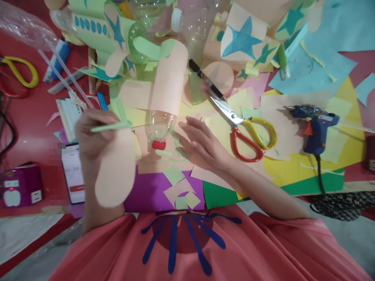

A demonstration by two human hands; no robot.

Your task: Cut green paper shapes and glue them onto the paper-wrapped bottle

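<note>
My left hand (95, 132) is closed on a rounded peach paper cutout (117, 171), which hangs down over my forearm. A narrow green paper strip (113, 126) crosses the top of it by my fingers. My right hand (202, 142) holds nothing; its fingers lie stretched out beside the neck of a plastic bottle. This bottle (170, 78) lies with its red cap (158, 144) toward me and is wrapped in peach paper. At its far end sits a green paper piece (155, 48). Scissors (237, 121) with red and yellow handles rest right of my right hand.
A blue glue gun (316, 127) lies on paper at the right. A black marker (208, 80) touches the scissors' tips. Decorated paper with blue stars (241, 37) and clear bottles (193, 23) crowd the back. At left are a phone (73, 171), a purple box (22, 185) and more scissors (20, 74).
</note>
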